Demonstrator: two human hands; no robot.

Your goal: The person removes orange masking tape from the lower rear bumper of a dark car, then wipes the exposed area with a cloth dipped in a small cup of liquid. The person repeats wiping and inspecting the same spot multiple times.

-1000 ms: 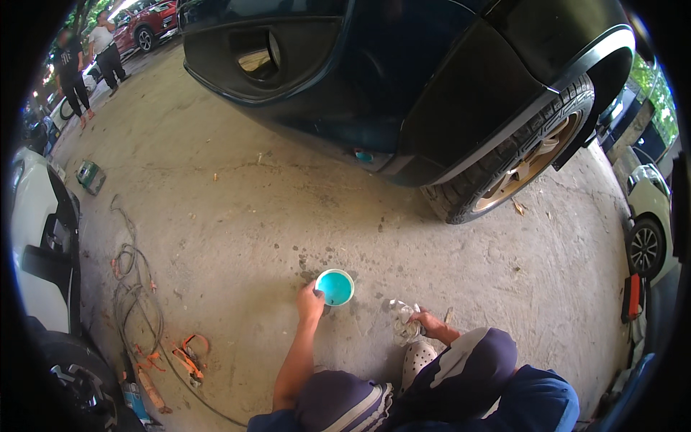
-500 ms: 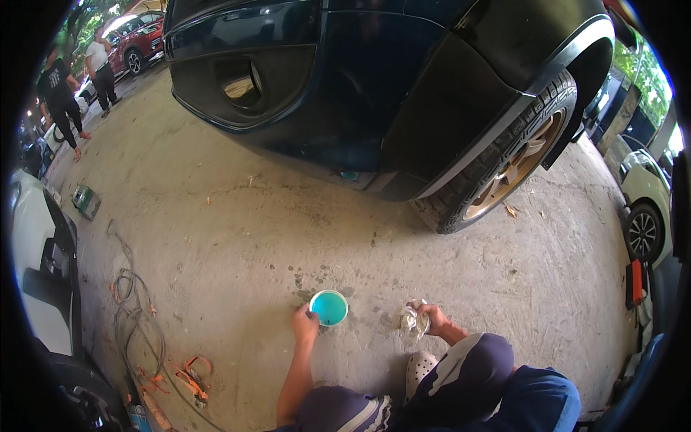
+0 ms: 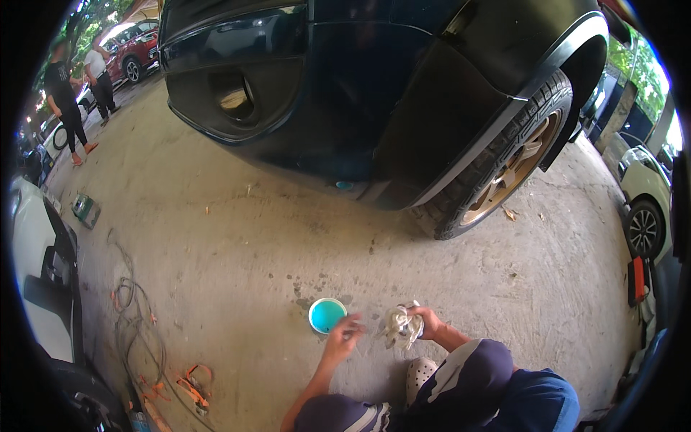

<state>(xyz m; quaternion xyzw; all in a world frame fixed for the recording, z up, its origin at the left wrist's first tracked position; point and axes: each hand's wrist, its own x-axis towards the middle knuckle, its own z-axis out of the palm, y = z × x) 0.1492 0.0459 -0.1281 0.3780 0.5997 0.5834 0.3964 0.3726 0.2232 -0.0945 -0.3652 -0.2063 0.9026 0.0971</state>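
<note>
A crumpled whitish cloth [image 3: 402, 325] hangs from my right hand [image 3: 430, 323], whose fingers are closed on its upper right part. My left hand [image 3: 346, 337] is in the gap between the cloth and a small round tub [image 3: 312, 327] with a pale rim. Motion blurs its fingers, but they look partly stretched and apart, and I see nothing held in them. Bright turquoise shows inside the tub, which stands on the concrete floor close to the left hand. Dark wet spots mark the ground around it.
A dark car's bumper [image 3: 338, 137] and front wheel [image 3: 515, 162] are ahead. Cables [image 3: 129, 317] and orange straps [image 3: 193, 389] lie at left, with a green box [image 3: 86, 210] beyond. White cars flank both sides. Two people [image 3: 68, 108] stand far left.
My left hand has let go of the tub's rim and moved right toward the cloth. The cloth has shifted slightly left and spread out more in my right hand.
</note>
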